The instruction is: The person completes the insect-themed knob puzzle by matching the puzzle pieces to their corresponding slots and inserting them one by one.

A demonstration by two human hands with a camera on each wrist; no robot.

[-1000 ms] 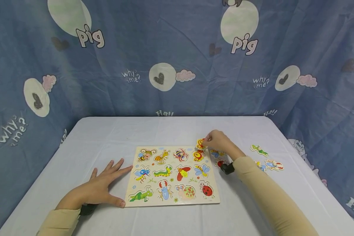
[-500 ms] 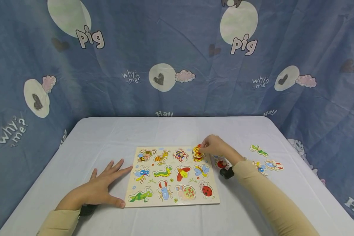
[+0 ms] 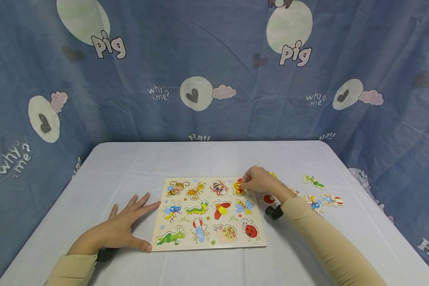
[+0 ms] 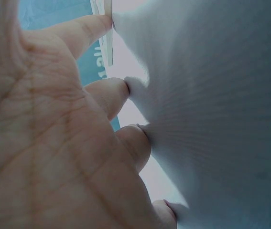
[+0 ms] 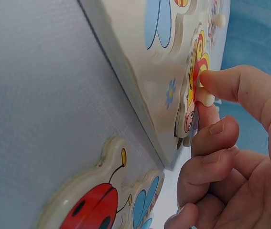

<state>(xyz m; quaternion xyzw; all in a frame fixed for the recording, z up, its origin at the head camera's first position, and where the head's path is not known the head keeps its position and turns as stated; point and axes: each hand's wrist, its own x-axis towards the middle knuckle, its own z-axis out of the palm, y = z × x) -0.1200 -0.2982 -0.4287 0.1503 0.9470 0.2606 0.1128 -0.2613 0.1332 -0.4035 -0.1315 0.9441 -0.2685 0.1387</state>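
A wooden puzzle board (image 3: 240,243) with insect pictures lies flat on the table. My right hand (image 3: 260,179) is at its far right corner. In the right wrist view, thumb and forefinger pinch the small knob of a red and yellow butterfly puzzle piece (image 5: 191,90). The piece sits at the corner butterfly picture, its near end standing a little above the board's face. My left hand (image 3: 119,228) rests spread on the white cloth, thumb and forefinger tips against the board's left edge. The left wrist view shows its palm (image 4: 59,143) and straight fingers.
Loose pieces lie to the right of the board: a ladybug (image 3: 268,198) close to its edge, a green insect (image 3: 314,182), a blue-winged one (image 3: 314,203) and a beetle (image 3: 332,200). Another wooden knob (image 5: 219,20) stands up from the board. A blue printed curtain (image 3: 214,119) hangs behind the table.
My right hand has brought the butterfly piece from beyond the board's far edge toward me and down onto the corner picture. The left hand stays put.
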